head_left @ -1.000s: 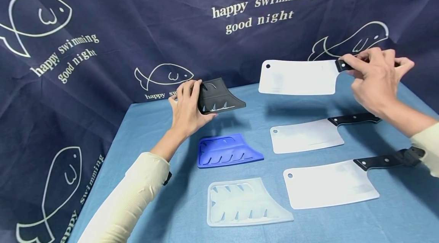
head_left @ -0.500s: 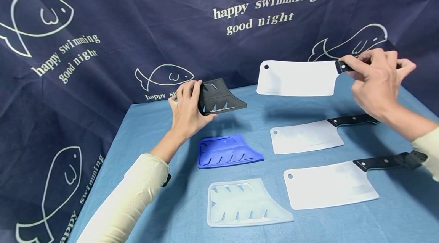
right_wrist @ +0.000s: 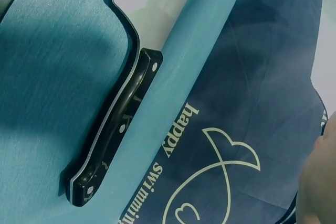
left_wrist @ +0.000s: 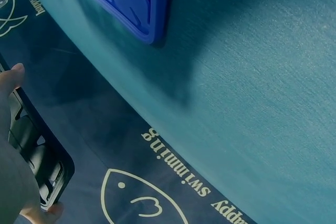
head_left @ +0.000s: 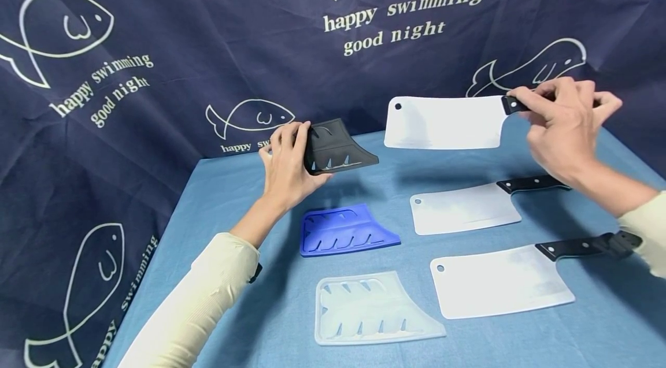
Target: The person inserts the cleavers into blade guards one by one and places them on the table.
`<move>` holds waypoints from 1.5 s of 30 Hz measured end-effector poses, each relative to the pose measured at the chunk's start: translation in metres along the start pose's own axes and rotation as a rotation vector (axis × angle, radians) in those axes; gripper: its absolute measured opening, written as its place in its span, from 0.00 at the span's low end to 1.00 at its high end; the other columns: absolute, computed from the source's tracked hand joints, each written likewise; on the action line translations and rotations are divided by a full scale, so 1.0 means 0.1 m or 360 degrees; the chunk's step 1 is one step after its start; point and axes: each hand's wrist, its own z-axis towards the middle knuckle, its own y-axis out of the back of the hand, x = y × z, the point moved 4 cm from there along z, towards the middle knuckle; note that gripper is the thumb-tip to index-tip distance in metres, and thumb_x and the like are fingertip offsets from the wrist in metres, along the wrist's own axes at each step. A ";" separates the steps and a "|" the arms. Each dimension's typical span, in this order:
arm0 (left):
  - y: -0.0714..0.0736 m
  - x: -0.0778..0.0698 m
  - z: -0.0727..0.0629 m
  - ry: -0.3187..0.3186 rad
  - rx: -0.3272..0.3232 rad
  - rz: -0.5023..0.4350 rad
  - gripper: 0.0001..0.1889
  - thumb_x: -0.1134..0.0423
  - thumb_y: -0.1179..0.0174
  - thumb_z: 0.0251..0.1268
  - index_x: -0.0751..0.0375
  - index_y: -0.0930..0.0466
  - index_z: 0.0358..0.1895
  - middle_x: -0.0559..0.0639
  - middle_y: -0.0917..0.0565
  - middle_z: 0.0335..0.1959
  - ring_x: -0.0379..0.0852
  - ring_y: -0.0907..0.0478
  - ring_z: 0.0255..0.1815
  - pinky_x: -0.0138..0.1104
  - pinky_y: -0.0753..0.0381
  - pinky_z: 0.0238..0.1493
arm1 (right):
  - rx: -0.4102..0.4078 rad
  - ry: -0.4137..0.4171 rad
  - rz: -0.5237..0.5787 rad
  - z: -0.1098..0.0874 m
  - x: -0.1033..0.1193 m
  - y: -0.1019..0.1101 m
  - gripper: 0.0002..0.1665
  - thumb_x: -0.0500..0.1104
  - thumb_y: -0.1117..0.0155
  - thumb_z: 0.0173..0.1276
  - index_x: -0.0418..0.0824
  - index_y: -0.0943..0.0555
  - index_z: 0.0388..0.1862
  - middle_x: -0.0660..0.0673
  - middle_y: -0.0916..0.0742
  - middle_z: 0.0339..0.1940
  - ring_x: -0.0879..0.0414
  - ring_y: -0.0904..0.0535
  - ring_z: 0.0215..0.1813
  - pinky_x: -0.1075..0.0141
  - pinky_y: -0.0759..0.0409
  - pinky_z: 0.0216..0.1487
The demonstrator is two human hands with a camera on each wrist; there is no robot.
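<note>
Our left hand [head_left: 288,163] clamps thumb and fingers on a black slotted sheath [head_left: 340,145], its pointed corner at four o'clock. At the sheath's three o'clock, our right hand's [head_left: 564,125] fingers grip the black, riveted handle [head_left: 514,104] of a broad, pale cleaver [head_left: 442,122], holed at its ten-o'clock corner.

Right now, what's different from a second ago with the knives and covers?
The raised knife in the right grip slid a bit left, and the black cover in the left grip moved slightly right, so their gap looks smaller. Nothing was grabbed or let go. The blue cover, pale cover, middle knife and nearest knife stayed put.
</note>
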 end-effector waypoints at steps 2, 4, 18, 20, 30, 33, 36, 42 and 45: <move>0.00 -0.01 0.00 -0.0009 -0.0001 0.0005 0.57 0.42 0.20 0.25 0.54 0.36 0.68 0.51 0.34 0.63 0.54 0.42 0.67 0.59 0.41 0.49 | 0.0010 -0.0005 0.0000 0.00 0.01 -0.01 0.29 0.27 0.51 0.57 0.47 0.15 0.51 0.32 0.23 0.43 0.32 0.36 0.47 0.48 0.59 0.58; 0.00 -0.03 0.01 -0.0021 -0.0005 0.0008 0.57 0.42 0.20 0.25 0.54 0.36 0.68 0.51 0.34 0.63 0.54 0.42 0.66 0.59 0.40 0.49 | 0.0013 0.0024 0.0016 -0.01 0.02 -0.02 0.28 0.27 0.50 0.58 0.47 0.14 0.50 0.32 0.23 0.43 0.32 0.36 0.47 0.48 0.58 0.58; 0.02 -0.12 0.04 -0.0062 -0.0017 -0.0002 0.57 0.41 0.20 0.25 0.53 0.37 0.69 0.51 0.34 0.63 0.54 0.42 0.67 0.59 0.41 0.50 | 0.0058 0.0097 -0.0001 -0.04 0.07 -0.06 0.31 0.27 0.56 0.53 0.43 0.15 0.50 0.31 0.23 0.42 0.30 0.37 0.45 0.42 0.59 0.55; 0.01 -0.13 0.04 -0.0061 -0.0017 0.0001 0.57 0.41 0.21 0.25 0.53 0.37 0.68 0.51 0.34 0.63 0.54 0.42 0.67 0.59 0.41 0.50 | 0.0045 0.0093 0.0009 -0.04 0.08 -0.06 0.31 0.27 0.56 0.53 0.43 0.15 0.49 0.31 0.23 0.42 0.30 0.37 0.45 0.42 0.59 0.55; 0.00 -0.13 0.02 -0.0055 -0.0015 0.0006 0.58 0.41 0.20 0.24 0.53 0.37 0.68 0.51 0.34 0.62 0.55 0.42 0.65 0.59 0.41 0.49 | 0.0055 0.0103 0.0015 -0.05 0.07 -0.05 0.33 0.26 0.57 0.52 0.44 0.15 0.50 0.31 0.23 0.43 0.31 0.37 0.45 0.44 0.59 0.55; 0.00 -0.13 0.03 -0.0056 -0.0017 -0.0001 0.58 0.41 0.20 0.24 0.53 0.37 0.68 0.51 0.34 0.63 0.55 0.42 0.66 0.59 0.41 0.49 | 0.0070 0.0108 0.0018 -0.06 0.07 -0.05 0.34 0.26 0.58 0.51 0.44 0.15 0.51 0.31 0.23 0.43 0.31 0.37 0.45 0.44 0.59 0.55; 0.00 -0.14 0.03 -0.0062 -0.0021 -0.0003 0.58 0.41 0.20 0.24 0.54 0.36 0.68 0.52 0.34 0.62 0.56 0.41 0.65 0.59 0.42 0.49 | 0.0051 0.0107 0.0022 -0.06 0.08 -0.05 0.34 0.27 0.58 0.51 0.44 0.15 0.50 0.31 0.23 0.42 0.31 0.37 0.44 0.44 0.59 0.56; 0.00 -0.14 0.02 -0.0043 -0.0004 0.0014 0.58 0.41 0.20 0.23 0.54 0.36 0.68 0.52 0.34 0.63 0.55 0.42 0.66 0.59 0.42 0.50 | 0.0018 0.0083 0.0021 -0.04 0.09 -0.04 0.32 0.28 0.59 0.51 0.43 0.14 0.49 0.31 0.23 0.42 0.31 0.37 0.45 0.44 0.59 0.56; 0.00 -0.14 0.02 -0.0038 -0.0005 0.0017 0.58 0.41 0.20 0.23 0.53 0.37 0.68 0.51 0.34 0.62 0.55 0.42 0.66 0.59 0.41 0.50 | 0.0033 0.0083 0.0021 -0.04 0.09 -0.04 0.31 0.28 0.58 0.52 0.43 0.14 0.49 0.31 0.23 0.42 0.31 0.37 0.45 0.43 0.59 0.56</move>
